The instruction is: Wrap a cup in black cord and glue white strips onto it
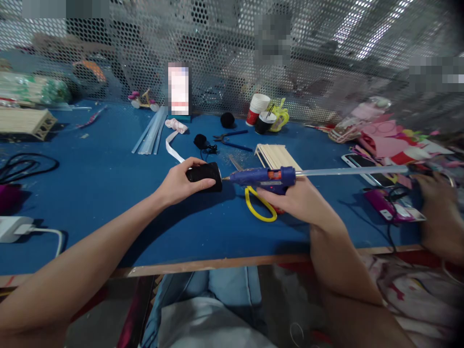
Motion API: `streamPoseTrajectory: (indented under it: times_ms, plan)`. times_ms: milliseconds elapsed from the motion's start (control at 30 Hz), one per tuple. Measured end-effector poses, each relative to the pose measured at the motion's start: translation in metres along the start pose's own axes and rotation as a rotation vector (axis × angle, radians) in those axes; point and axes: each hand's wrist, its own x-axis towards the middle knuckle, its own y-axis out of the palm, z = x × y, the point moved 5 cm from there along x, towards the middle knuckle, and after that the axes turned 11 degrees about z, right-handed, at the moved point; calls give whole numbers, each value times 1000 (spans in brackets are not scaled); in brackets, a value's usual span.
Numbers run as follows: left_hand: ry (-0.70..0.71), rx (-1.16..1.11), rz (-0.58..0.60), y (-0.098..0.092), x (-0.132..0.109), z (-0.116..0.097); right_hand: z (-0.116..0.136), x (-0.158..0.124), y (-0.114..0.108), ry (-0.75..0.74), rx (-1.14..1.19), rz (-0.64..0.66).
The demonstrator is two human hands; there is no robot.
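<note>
Lying on its side, a black cylinder (203, 177) is gripped between the thumb and fingers of my left hand (181, 181). My right hand (295, 198) is wrapped round the handle of a blue hot glue gun (253, 177), and a long clear glue stick (351, 171) sticks out of its back. The gun's nozzle points left and meets the cylinder's right end, or nearly so; I cannot tell if they touch. Below the gun lie scissors with a yellow handle (259, 208), partly hidden by it. A white ribbon (174, 150) runs toward the cylinder from behind.
Behind my hands are blue-handled pliers (235, 143), black pompoms (227, 120), paper cups (258, 107), loose glue sticks (150, 130) and a bundle of wooden sticks (279, 155). A phone (179, 89) stands against the mesh. Another person's hand (437, 188) is at the far right.
</note>
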Motion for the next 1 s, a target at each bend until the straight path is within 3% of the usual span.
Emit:
streamPoseTrajectory:
  times_ms: [133, 233, 333, 500, 633, 700, 800, 867, 933, 1000]
  plan:
    - [24, 13, 6, 1, -1, -2, -14, 3, -10, 148, 207, -79]
    - [30, 8, 11, 2, -1, -2, -37, 5, -23, 207, 329, -275]
    - [40, 6, 11, 3, -2, -2, -70, 9, -33, 399, 220, -399]
    - [56, 2, 24, 5, -2, -2, -107, 23, -33, 716, -144, -248]
    - [77, -7, 20, 6, -3, -4, -126, 28, -21, 817, -198, -116]
    - [86, -8, 19, 6, -4, -5, -130, 27, -18, 827, -225, -119]
    - [101, 19, 18, 6, -5, -7, -115, 26, -23, 716, -275, -296]
    - [119, 48, 17, 6, -6, -8, -85, 29, -27, 496, -255, -411]
    - [147, 69, 23, 8, -7, -8, -45, 38, -22, 196, -78, -328]
    - [185, 83, 30, 10, -7, -10, -2, 49, -9, -63, 122, -86]
